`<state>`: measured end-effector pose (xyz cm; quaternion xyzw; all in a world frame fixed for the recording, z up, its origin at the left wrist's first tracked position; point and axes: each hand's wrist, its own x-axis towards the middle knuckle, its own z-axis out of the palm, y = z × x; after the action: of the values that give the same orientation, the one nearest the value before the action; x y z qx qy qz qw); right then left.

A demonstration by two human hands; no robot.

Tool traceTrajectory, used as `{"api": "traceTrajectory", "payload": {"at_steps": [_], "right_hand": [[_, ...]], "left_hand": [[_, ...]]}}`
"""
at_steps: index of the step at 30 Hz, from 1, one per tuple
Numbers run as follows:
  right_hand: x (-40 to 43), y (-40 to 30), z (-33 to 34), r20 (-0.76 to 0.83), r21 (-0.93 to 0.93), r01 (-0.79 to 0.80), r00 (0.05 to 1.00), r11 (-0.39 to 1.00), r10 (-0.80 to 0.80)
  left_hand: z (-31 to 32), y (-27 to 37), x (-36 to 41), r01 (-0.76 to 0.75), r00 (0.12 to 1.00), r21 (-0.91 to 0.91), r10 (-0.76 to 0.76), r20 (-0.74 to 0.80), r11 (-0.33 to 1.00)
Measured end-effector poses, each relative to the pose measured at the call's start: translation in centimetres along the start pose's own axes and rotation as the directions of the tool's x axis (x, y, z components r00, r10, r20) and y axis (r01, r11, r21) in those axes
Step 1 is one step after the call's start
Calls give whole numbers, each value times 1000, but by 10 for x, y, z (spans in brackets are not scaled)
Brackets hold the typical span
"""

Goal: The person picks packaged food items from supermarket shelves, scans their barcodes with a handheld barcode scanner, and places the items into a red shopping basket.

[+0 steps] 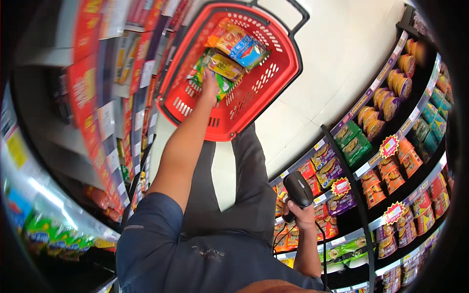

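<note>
My left hand [210, 85] reaches down into a red plastic shopping basket [256, 104]. Its fingertips meet a brown-and-yellow snack packet [224, 66] and a green packet [224, 85] partly under it. Blur hides whether the fingers close on either one. Beside these, an orange-and-blue packet [240, 44] lies against the basket's far side. Off to the right, my right hand [302, 214] grips a black handheld barcode scanner [298, 188] by its handle. Black cables [324, 245] hang near that wrist.
Shelves of instant noodle cups [392, 179] and noodle packets [328, 168] curve along the right. Another shelf unit with red price strips [82, 84] stands close on the left. Pale floor tiles [311, 91] run between them. The basket's black handle [304, 18] sticks out at the top.
</note>
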<state>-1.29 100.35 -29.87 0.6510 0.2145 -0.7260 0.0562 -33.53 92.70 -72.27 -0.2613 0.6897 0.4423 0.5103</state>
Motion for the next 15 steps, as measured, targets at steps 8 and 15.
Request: {"api": "traceTrajectory", "payload": {"at_steps": [8,15], "right_hand": [[-97,-45,27,120,-60,245,964,968,-237],[-160,-106,50,439,-202,580,774,789,-456]], "left_hand": [[-71,-18,-245,-70,989,276,29,148,959],[-156,-4,-406,-64,997,232,54,48,971]]}}
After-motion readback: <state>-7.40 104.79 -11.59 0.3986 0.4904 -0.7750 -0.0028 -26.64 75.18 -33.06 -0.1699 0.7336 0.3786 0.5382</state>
